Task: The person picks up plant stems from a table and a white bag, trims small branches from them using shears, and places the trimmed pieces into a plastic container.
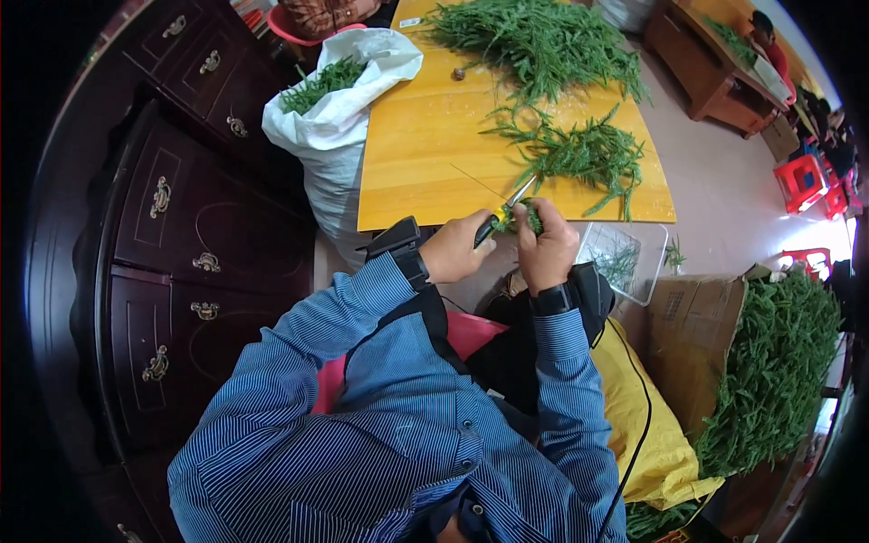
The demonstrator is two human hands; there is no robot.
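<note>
Left fingers (472, 228) closed around a slim hand tool with black-and-yellow handles (498, 214) and a tapered metal tip. Pliers or cutters, can't tell which. Tip points up and right, across my right hand, likely so its working end sits right by the greenery.

Right fingers (549, 215) pinched shut on a small green feathery sprig (534, 220), thumb near the metal; tight grip probably stops it slipping. Both hands meet just off the near edge of the glossy orange-yellow wooden tabletop (407, 172). A thin dark strand (477, 180) sticks out up-left beside the tool; wire or stem, unclear.

Loose small heap of green sprigs (588, 154) lies just beyond my right hand, seemingly for easy reach; bigger green heap (534, 41) farther back, maybe as stock. White woven sack (321, 163) stands open at the tabletop's left side, greenery inside, mouth rolled wide, perhaps for quick access. Clear plastic bin (647, 271) sits lower, right of my hands, green bits in it. Brown cardboard box (692, 335) farther right, greenery bulging beside it.
</note>
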